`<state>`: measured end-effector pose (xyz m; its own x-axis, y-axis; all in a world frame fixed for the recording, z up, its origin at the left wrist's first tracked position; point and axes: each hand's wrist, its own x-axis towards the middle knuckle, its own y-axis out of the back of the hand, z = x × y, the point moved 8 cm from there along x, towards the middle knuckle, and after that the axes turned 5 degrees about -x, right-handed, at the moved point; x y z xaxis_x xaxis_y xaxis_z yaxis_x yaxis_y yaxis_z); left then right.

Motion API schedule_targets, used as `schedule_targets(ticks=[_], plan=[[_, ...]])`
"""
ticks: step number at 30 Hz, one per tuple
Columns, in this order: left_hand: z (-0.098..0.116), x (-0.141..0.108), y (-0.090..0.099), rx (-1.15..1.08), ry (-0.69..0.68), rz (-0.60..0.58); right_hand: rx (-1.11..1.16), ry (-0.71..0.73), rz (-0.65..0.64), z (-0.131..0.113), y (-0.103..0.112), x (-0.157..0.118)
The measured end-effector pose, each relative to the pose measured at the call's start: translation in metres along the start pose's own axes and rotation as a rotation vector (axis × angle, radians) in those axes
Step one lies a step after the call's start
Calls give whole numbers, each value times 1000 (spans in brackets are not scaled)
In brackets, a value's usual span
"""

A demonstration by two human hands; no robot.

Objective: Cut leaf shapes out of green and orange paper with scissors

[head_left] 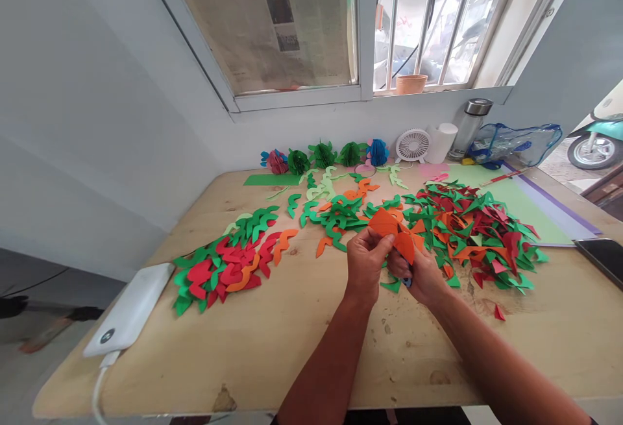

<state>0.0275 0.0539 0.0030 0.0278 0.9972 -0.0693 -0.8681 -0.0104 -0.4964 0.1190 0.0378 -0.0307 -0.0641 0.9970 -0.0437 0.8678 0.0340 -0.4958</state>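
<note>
My left hand pinches a piece of orange paper between thumb and fingers, above the middle of the table. Close against it, my right hand is closed around scissors, of which a bit of blue-grey handle shows; the blades are mostly hidden by the paper and fingers. Behind my hands lie green cut-out shapes with wavy edges. To the right is a heap of red, green and orange paper scraps. On the left, red and green wavy cut-outs form another pile.
A white power bank with a cable lies at the left edge. Along the wall stand folded-paper turtles, a small white fan, a glass bottle and a clear pouch. Paper sheets and a phone are at right.
</note>
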Motion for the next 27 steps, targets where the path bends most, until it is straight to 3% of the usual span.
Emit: schedule_targets(ticks=[11, 27], plan=[[-4, 4, 1, -15, 10, -56, -32, -6, 42, 0, 1, 0], [-3, 8, 8, 24, 22, 7, -80, -42, 71, 4, 3, 0]])
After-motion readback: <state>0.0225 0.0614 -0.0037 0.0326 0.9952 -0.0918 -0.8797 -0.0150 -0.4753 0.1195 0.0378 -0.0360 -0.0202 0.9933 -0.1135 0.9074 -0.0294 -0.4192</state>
